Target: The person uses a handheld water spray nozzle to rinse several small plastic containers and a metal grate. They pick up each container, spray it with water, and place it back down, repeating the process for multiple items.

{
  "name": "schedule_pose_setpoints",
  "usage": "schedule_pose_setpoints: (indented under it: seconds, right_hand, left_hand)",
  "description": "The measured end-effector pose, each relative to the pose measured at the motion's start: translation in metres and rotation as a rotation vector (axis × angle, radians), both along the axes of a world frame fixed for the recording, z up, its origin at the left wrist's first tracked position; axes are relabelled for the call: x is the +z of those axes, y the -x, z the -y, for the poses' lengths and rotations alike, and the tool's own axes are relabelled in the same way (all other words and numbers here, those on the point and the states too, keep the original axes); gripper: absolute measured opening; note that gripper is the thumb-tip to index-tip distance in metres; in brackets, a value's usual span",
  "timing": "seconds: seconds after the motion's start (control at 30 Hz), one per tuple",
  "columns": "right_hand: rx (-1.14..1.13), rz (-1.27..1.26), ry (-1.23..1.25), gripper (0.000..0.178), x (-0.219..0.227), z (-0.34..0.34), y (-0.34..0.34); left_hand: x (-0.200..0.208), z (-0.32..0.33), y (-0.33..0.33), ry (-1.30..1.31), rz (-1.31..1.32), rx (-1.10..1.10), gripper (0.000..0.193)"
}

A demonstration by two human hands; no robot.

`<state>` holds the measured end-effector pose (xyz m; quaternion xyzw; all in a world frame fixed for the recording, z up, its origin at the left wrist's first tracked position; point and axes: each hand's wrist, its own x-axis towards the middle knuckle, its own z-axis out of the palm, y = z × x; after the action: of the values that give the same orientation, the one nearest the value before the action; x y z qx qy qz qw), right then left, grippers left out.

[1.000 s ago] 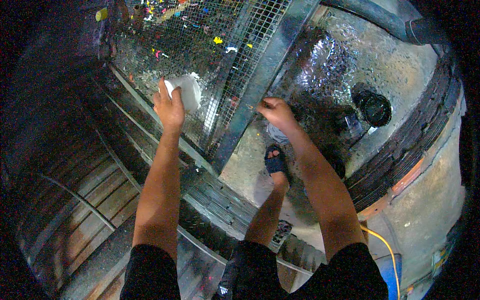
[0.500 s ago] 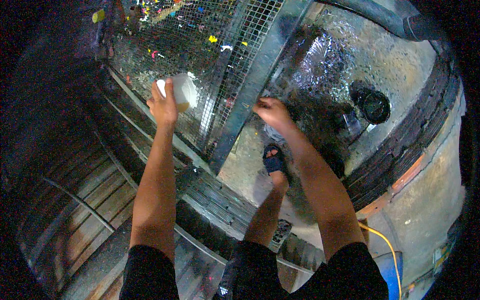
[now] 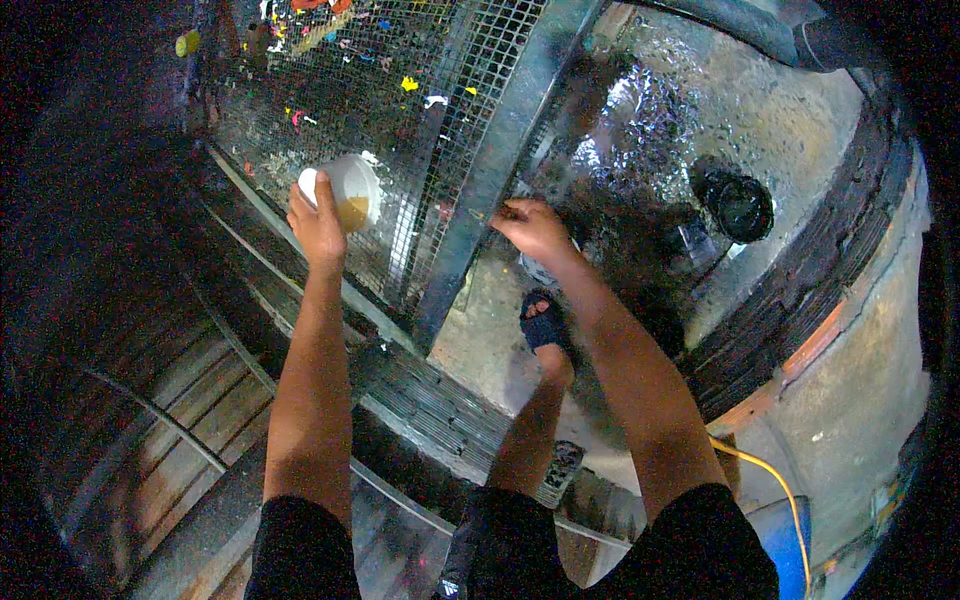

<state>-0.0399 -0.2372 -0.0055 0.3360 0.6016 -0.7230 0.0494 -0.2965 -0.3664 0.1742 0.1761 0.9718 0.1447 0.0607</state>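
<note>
Both black sleeves [image 3: 305,540] run off the lower edge, forearms stretching forward; here's the right hand [image 3: 535,232] by the metal frame [image 3: 492,180], fingers curled, and whether they pinch anything I can't tell. Over the wire mesh [image 3: 365,120], the left hand [image 3: 318,225] grips a tilted white tub [image 3: 358,183], some fingers hidden behind it.

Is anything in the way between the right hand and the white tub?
Nothing visible blocks the right hand from the white tub, which the left hand holds. The dark metal beam and wire mesh show between them, but seem to lie underneath.
</note>
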Motion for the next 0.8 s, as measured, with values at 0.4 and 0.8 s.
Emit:
schedule_pose_setpoints:
  seconds: [0.4,0.8]
  right_hand:
    - [-0.011,-0.022,0.048,0.044,0.009,0.003,0.005]
    - [-0.003,0.014,0.082,0.039,0.025,-0.004,0.001]
  left_hand:
    - [-0.011,0.005,0.007,-0.076,-0.086,0.016,0.080]
    - [-0.025,0.024,0.031,0.049,-0.061,0.025,0.082]
